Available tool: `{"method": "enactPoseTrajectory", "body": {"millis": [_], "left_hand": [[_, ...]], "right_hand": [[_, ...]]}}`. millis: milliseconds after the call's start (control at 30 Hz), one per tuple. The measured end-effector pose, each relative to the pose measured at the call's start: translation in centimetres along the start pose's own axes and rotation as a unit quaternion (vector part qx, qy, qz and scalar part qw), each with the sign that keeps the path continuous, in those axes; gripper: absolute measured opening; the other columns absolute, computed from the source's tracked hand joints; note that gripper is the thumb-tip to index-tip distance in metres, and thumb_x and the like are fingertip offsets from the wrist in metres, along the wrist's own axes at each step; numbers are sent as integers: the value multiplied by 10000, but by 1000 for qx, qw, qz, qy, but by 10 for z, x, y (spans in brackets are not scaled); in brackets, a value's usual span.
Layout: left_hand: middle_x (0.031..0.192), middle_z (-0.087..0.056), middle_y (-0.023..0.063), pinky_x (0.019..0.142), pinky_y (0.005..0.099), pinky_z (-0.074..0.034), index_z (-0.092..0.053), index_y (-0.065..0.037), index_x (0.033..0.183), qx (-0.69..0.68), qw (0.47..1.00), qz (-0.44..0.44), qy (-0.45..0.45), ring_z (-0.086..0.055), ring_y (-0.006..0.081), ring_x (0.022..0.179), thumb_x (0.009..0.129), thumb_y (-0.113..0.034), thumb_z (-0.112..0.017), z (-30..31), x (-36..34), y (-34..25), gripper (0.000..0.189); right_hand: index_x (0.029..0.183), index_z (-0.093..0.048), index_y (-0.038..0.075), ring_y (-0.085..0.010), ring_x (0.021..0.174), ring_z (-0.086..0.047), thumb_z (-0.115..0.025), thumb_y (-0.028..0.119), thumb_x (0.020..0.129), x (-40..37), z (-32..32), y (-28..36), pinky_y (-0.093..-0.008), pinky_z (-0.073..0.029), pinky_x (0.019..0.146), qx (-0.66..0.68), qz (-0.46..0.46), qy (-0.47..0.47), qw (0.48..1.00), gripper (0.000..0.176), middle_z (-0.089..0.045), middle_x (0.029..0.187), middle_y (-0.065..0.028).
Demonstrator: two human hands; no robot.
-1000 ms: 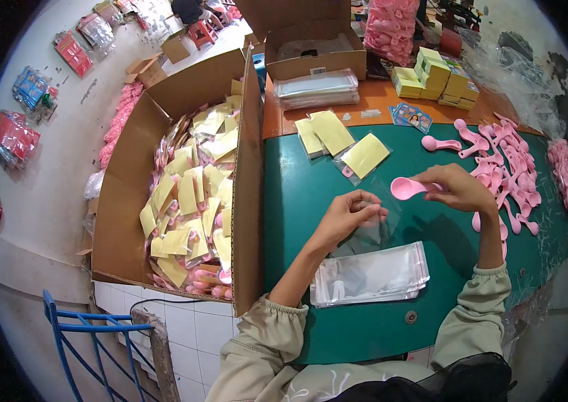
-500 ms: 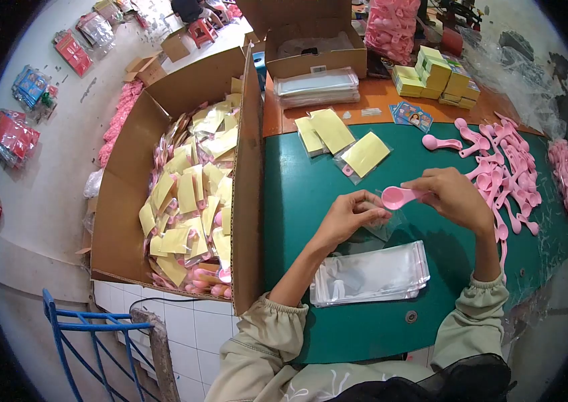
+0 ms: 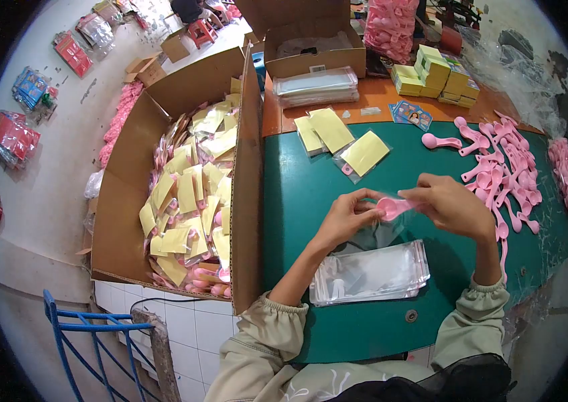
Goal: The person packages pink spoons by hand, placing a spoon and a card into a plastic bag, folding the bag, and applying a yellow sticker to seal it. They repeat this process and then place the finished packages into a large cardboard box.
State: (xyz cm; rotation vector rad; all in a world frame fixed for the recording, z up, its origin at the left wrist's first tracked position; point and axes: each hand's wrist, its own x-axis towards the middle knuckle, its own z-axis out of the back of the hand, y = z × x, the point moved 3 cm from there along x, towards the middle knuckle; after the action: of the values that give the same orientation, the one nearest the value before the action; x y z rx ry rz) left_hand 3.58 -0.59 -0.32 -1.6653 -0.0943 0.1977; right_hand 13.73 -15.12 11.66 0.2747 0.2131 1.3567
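Note:
My right hand (image 3: 450,204) pinches the handle of a pink measuring spoon (image 3: 391,208), its bowl pointing left. The fingers of my left hand (image 3: 347,218) are closed on a clear plastic bag (image 3: 381,232) that hangs below them, and the spoon's bowl overlaps the bag's upper end. Under both hands lies a stack of flat clear bags (image 3: 371,273) on the green table top (image 3: 290,194). To the right spreads a heap of loose pink spoons (image 3: 503,171). Beyond my hands rest several packed bags with yellow cards (image 3: 365,155).
A tall cardboard box (image 3: 249,201) full of packed bags stands along the table's left side. At the back are more clear bags (image 3: 317,86), an open carton (image 3: 316,63), stacks of yellow cards (image 3: 434,74) and a bulging bag of pink pieces (image 3: 392,30). A person sits far back.
My right hand has moved slightly left and down, bringing the spoon's bowl from above the bag to its upper end at my left fingers.

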Motion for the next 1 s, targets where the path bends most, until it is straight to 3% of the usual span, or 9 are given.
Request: {"method": "enactPoseTrajectory", "body": {"millis": [100,300,500,800,1000], "left_hand": [[865,-680,103,717,239,-513,-546,18,1078,-56,998,-7,-5,-643,118,818,836,-95,-640,-1,-1,-4,283],[868,-674,125,735,235,-514,-532,39,1081,-85,996,12,-24,-652,133,789,822,-73,-652,1,-1,-4,306],[874,-671,123,743,234,-513,-536,34,1077,-113,993,5,-39,-650,134,808,817,-66,-656,3,-1,-2,303],[873,-668,104,765,233,-495,-539,22,1089,-85,996,-11,-30,-632,115,815,818,-89,-662,1,-2,-9,318],[922,-662,80,765,232,-482,-542,3,1110,-72,997,-37,9,-611,94,829,832,-117,-653,-5,-4,-13,323]], "right_hand": [[1048,-638,91,-319,807,-579,-577,37,773,2,5,-3,-403,-453,692,-1,-15,-80,997,286,-566,858,-133],[1031,-636,84,-316,789,-573,-588,44,778,1,7,2,-392,-449,676,23,-1,-31,999,261,-556,843,-134],[1022,-643,90,-306,788,-577,-591,55,781,0,10,1,-393,-449,667,18,6,-93,996,249,-562,846,-122],[1028,-644,104,-298,822,-571,-577,70,791,-2,10,4,-394,-449,671,-18,-14,-28,999,249,-556,848,-112],[1068,-633,123,-314,842,-555,-552,8,786,0,-5,6,-364,-449,708,51,41,22,998,315,-535,832,-118]]}}
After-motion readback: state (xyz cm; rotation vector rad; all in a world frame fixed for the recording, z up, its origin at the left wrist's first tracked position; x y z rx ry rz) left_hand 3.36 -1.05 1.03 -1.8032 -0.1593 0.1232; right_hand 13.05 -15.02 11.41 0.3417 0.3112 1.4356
